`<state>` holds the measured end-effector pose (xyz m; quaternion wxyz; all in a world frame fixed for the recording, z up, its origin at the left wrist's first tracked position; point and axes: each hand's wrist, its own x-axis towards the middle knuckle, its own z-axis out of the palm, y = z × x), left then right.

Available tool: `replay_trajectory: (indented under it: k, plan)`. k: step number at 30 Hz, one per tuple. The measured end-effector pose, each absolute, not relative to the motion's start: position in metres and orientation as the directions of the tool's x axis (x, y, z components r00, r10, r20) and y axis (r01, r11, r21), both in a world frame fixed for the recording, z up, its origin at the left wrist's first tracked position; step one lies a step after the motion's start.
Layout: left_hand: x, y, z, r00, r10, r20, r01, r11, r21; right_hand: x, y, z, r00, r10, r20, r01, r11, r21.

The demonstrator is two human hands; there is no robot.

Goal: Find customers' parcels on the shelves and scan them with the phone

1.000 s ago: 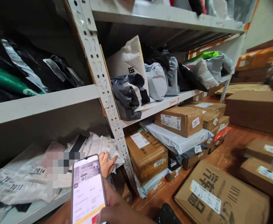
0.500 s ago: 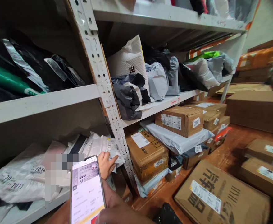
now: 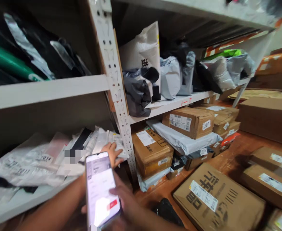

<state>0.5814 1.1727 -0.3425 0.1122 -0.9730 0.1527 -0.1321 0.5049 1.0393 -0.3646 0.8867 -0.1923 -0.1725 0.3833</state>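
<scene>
My right hand (image 3: 128,200) grips a smartphone (image 3: 99,183) in front of me, its thumb over the right side of the bright screen. A red button shows low on that screen; the small text is blurred. Behind the phone, my left hand (image 3: 112,154) reaches to the lower left shelf, its fingers spread against a white plastic mailing bag (image 3: 119,141) with a printed label. This bag stands at the right end of a row of bags, beside the shelf post. More white bags (image 3: 30,163) marked 7013 and 7014 lie to the left.
A perforated white post (image 3: 118,83) divides the shelves. Grey and white parcels (image 3: 171,77) fill the middle right shelf. Below stand stacked cardboard boxes (image 3: 152,154), and a large flat carton (image 3: 217,195) lies on the reddish floor. Black bags (image 3: 42,48) occupy the upper left shelf.
The view has shifted. The phone has moved right, and its screen has gone from showing a label to a mostly white page. My right thumb has moved up the screen; my left hand stays at the bag.
</scene>
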Motion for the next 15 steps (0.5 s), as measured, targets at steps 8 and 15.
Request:
replay_trajectory:
  k: [8, 15]
  plan:
    - [0.617, 1.186, -0.319, 0.953, -0.301, -0.022, -0.302, -0.951, -0.067, 0.503, 0.969, -0.375, 0.764, 0.606, -0.221, -0.552, 0.437, -0.710]
    - [0.615, 1.195, -0.323, 0.914, -0.405, 0.021, -0.405, -0.913, 0.054, 0.503, 0.960, -0.402, 0.784, 0.488, -0.384, -0.599, 0.432, -0.674]
